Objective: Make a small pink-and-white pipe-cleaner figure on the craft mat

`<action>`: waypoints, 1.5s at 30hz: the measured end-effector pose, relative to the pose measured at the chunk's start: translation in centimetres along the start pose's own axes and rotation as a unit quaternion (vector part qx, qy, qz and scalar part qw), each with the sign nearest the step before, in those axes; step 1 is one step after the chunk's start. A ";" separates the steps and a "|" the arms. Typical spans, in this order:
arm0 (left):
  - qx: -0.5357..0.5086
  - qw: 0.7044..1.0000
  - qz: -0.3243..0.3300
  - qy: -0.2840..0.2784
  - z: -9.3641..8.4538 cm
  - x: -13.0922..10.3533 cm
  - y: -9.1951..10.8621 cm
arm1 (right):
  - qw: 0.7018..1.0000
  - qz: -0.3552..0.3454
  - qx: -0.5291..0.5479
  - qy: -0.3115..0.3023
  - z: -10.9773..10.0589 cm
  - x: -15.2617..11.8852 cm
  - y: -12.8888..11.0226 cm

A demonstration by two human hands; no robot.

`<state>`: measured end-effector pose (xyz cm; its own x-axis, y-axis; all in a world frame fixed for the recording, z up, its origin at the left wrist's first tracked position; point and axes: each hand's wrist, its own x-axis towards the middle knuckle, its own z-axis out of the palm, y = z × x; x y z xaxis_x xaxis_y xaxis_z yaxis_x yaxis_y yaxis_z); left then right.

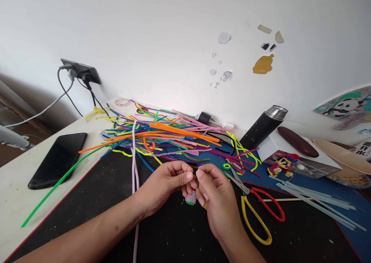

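My left hand (176, 178) and my right hand (213, 189) meet over the black mat (168, 232). Thumb and fingertips of both are pinched on a small black piece (195, 171), most likely pipe cleaner, mostly covered by the fingers. Beneath the fingers shows a lilac fuzzy piece (190, 196) with a green end; I cannot tell whether it is held or lies on the mat. Scissors (245, 189) with one red and one yellow handle lie just right of my right hand. A long lilac pipe cleaner (133, 170) runs past my left wrist.
Behind the hands spreads a heap of coloured pipe cleaners (162, 133). A phone (59, 160) lies at left. To the right are a black flask (265, 125), a white box (304, 162), a small pipe-cleaner figure (282, 165), pale glue sticks (321, 201) and a bowl (344, 158).
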<state>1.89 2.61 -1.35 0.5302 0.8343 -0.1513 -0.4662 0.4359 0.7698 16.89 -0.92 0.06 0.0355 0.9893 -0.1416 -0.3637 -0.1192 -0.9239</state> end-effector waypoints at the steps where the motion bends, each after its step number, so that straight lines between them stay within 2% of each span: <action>1: 0.004 1.000 0.002 0.000 0.0 0.0 0.0 | 1.000 0.000 0.005 -0.004 0.1 0.0 0.0; 16: 0.042 0.999 0.015 0.011 0.2 -0.1 0.0 | 1.000 -0.010 -0.001 -0.004 -0.2 0.0 0.6; 23: 0.113 0.986 0.112 0.052 0.3 -0.3 0.5 | 1.000 -0.009 -0.005 0.003 -0.3 -0.2 0.1; 27: 0.154 0.975 0.148 0.054 0.6 -0.8 0.6 | 1.000 -0.006 -0.010 -0.006 -0.1 -0.2 0.1; 32: 0.193 0.966 0.157 0.069 0.6 -1.0 0.6 | 1.000 -0.003 -0.020 -0.010 0.0 -0.2 0.1; 45: 0.215 0.962 0.145 0.081 0.9 -1.1 0.9 | 0.999 -0.007 -0.042 -0.018 -0.1 -0.2 0.1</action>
<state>1.49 1.77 0.02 0.2880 0.9568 0.0409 -0.2239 0.0258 0.9743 16.96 -1.14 -0.03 0.0064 0.9930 -0.1177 -0.2846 -0.1110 -0.9522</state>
